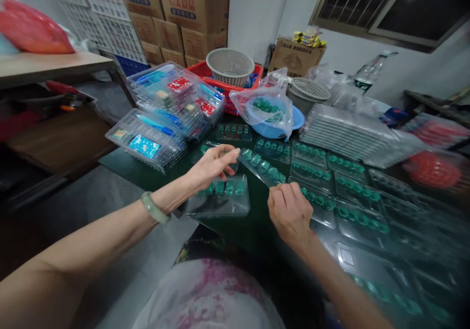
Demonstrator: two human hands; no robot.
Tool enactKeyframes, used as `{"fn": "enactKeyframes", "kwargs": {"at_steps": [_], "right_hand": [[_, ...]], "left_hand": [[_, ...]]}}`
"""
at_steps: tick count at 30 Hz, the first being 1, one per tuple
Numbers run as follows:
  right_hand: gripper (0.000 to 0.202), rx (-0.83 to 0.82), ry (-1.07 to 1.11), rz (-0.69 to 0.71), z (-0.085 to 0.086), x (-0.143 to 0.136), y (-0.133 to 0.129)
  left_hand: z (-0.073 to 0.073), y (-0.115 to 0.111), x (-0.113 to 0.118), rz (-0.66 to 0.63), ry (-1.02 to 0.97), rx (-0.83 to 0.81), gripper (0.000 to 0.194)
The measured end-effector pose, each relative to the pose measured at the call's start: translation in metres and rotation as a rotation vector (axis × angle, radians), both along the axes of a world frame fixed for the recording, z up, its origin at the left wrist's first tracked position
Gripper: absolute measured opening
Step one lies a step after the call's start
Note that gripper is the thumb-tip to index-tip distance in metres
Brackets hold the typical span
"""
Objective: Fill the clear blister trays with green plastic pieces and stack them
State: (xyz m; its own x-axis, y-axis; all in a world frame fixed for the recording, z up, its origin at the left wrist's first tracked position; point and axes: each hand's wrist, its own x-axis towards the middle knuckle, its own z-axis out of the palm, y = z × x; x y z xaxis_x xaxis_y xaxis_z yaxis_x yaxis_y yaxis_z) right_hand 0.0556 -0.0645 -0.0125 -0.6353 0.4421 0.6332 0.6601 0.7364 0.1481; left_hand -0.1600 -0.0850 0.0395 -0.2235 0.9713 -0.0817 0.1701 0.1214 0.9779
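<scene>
A clear plastic tray (pixel 262 167) with a row of green pieces is tilted between my hands. My right hand (pixel 290 211) is closed on its near right end. At the far left end, the fingertips of my left hand (pixel 216 165) pinch the tray's corner, with the other fingers curled loosely. Below my left hand a similar clear tray (pixel 220 204) with green pieces lies on the dark green table. Several more filled trays (pixel 312 172) lie in rows to the right. Behind them, a blue bowl (pixel 297 118) lined with a plastic bag holds loose green pieces.
Stacked clear trays with blue and red items (pixel 147 138) stand at the left. A red basket (pixel 194 69) holds a grey colander (pixel 229 67). Nested clear trays (pixel 352 133) and a bottle (pixel 370 72) are at the right; cardboard boxes (pixel 194 6) stand behind.
</scene>
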Motion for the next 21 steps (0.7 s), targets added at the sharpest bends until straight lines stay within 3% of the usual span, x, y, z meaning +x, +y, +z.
{"fn": "enactKeyframes", "kwargs": {"at_steps": [3,6,10,13,16,18,21], "right_hand": [[0.012,-0.002,-0.024,0.128,0.011,-0.008,-0.020],[0.013,-0.031,-0.075,0.256,0.009,-0.022,-0.038],[0.017,-0.115,-0.123,0.329,-0.008,-0.038,-0.048],[0.019,-0.167,-0.155,0.344,-0.018,-0.045,-0.048],[0.019,-0.198,-0.175,0.345,-0.023,-0.049,-0.044],[0.019,-0.219,-0.180,0.342,-0.024,-0.050,-0.043],[0.018,-0.265,-0.158,0.331,-0.022,-0.044,-0.044]], "left_hand": [[0.003,-0.005,-0.011,-0.035,-0.365,-0.132,0.044],[-0.002,-0.024,-0.022,0.031,-0.344,-0.085,0.033],[-0.020,-0.060,-0.032,0.264,0.039,-0.044,0.033],[-0.033,-0.078,-0.040,0.321,0.422,-0.044,0.037],[-0.036,-0.081,-0.040,0.389,0.869,0.077,0.050],[-0.031,-0.076,-0.034,0.240,1.078,0.210,0.066],[-0.024,-0.063,-0.024,-0.216,1.221,0.290,0.081]]}}
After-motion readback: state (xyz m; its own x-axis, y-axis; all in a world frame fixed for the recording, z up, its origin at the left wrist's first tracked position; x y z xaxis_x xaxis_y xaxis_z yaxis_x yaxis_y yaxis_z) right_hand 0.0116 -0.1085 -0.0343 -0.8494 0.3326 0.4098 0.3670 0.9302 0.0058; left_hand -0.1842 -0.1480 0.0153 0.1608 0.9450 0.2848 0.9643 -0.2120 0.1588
